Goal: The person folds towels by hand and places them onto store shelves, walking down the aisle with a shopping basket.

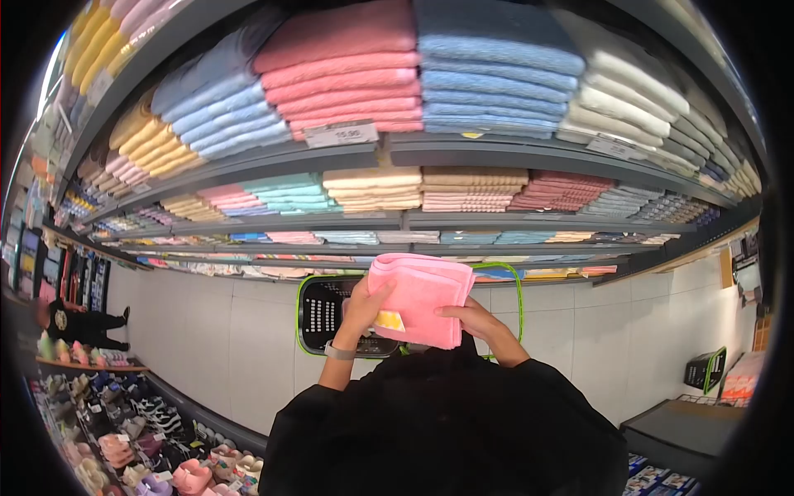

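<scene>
A folded pink towel [426, 302] is held between both hands in front of my body. My left hand [368, 302] grips its left side, near a yellow and white label [390, 320] on the towel. At the lower right edge, my right hand [475, 316] pinches the towel with the thumb on top; the other fingers are hidden beneath. Below the towel, on the floor, stands a black shopping basket [318, 318] with a green rim, partly covered by the towel and my arms.
Shelves of folded towels rise ahead, with a pink stack [343, 70] and a blue stack [496, 74] on the upper level. Slippers [157, 422] fill a display at lower left. A person [83, 318] is at far left. Another basket [703, 369] stands at right.
</scene>
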A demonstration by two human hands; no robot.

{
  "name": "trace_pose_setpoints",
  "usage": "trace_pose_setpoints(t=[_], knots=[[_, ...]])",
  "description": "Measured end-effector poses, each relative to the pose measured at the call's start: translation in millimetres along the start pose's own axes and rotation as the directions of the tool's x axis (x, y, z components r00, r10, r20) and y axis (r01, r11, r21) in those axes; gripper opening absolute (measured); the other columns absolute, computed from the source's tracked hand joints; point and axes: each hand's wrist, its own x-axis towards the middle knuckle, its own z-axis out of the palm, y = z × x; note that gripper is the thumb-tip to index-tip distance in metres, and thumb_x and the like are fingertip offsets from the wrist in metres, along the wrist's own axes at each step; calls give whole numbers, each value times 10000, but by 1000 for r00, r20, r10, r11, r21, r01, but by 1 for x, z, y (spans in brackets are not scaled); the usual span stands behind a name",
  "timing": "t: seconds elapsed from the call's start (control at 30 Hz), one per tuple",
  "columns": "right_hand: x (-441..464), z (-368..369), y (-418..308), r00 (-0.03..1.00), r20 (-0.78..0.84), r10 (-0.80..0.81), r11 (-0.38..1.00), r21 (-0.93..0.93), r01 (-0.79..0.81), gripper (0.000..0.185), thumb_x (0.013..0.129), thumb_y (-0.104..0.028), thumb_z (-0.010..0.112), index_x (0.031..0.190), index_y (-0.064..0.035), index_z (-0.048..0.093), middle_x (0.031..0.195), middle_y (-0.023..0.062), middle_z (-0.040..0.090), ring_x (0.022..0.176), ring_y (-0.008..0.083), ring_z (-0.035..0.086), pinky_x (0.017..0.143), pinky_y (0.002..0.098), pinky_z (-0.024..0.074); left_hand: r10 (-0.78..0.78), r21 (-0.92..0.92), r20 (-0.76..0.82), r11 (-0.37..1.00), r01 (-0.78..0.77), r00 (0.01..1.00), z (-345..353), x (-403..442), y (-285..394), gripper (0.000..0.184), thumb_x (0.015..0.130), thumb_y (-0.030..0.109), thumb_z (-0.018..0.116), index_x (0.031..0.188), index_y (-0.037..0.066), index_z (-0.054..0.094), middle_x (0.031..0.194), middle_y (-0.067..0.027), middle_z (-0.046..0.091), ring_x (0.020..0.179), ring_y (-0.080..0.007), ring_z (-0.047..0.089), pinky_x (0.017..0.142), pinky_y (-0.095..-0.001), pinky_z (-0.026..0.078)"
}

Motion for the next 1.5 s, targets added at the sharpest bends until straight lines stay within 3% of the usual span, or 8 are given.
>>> trace_pose_setpoints(t=[0.27,0.43,0.57,0.67,0.87,1.13,1.27,1.5], knots=[[-10,-2,-13,996,-90,11,910,413,28,544,856,-188,630,1314,-7,398,1266,130,506,1161,236,504,979,388,419,222,270,-101,944,-188,970,42,12,46,246,894,142,572,1061,-38,582,972,-77,641,870,-117,558,789,-270,447],[-3,19,-23,959,-247,-136,921,326,215,528,863,-207,628,1297,4,413,1242,127,523,1143,223,514,968,376,421,586,629,-100,663,-405,804,25,15,52,245,859,142,594,1036,-25,570,957,-148,601,850,-245,581,784,-338,463],[3,37,-17,911,-279,-303,933,109,344,468,905,-198,545,1297,22,413,1226,120,533,1122,196,518,947,334,416,487,614,288,567,-549,824,42,-22,67,499,780,148,664,1198,-50,476,1180,-204,525,1095,-342,513,950,-382,400],[-7,65,-33,952,-217,-215,972,-140,187,462,930,-209,485,1315,29,393,1273,134,492,1171,205,474,978,329,379,501,655,267,533,-536,823,62,-35,60,662,760,181,695,1289,-67,384,1251,-232,470,1178,-363,458,1017,-398,337],[0,91,-39,763,84,-641,596,-572,563,482,941,-210,448,1346,35,359,1364,190,395,1292,306,345,1067,370,254,399,282,20,877,-388,917,46,-28,50,511,842,124,586,1277,-83,417,1178,-214,538,1083,-237,537,935,-343,408],[11,91,-26,735,-2,-678,449,-793,412,577,853,-126,568,1356,38,337,1388,195,338,1301,329,315,1072,398,247,80,-374,6,925,-72,997,16,-25,24,490,938,240,444,1325,-50,360,1287,-125,473,1199,-198,443,1014,-320,329],[14,95,-26,691,36,-722,281,-897,341,730,754,-153,665,1368,30,315,1374,220,342,1268,377,340,1062,411,267,363,-51,49,931,-361,930,28,-34,24,536,907,232,539,1321,-38,332,1172,-95,546,1034,-167,531,886,-269,419],[19,97,-29,718,4,-696,372,-853,366,706,750,-139,668,1346,32,330,1327,213,396,1225,329,401,1018,387,325,224,27,-36,974,-223,974,33,-29,47,379,918,95,507,1262,-47,436,1138,-93,569,1014,-142,538,878,-265,424]])
